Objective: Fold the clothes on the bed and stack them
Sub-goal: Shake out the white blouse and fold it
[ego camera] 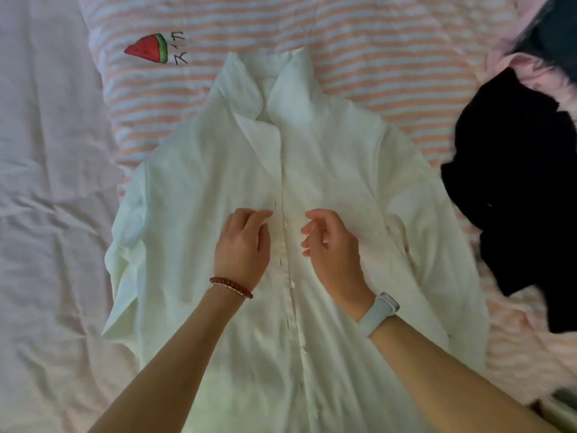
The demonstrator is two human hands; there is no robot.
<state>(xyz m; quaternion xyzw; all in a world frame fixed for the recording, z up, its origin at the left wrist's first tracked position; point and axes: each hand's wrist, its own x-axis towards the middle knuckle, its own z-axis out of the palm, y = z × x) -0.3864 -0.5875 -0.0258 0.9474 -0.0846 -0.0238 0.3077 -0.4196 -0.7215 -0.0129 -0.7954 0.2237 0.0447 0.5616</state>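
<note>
As both hands (274,242) hover, white shirt (327,170) flat, black garment (518,182) beside

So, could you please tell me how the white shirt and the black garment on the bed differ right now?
The white shirt lies spread flat, collar away from the person; the black garment sits crumpled at the right. The shirt lies under the left hand and right hand; the black garment is untouched. Both are unfolded.
</note>
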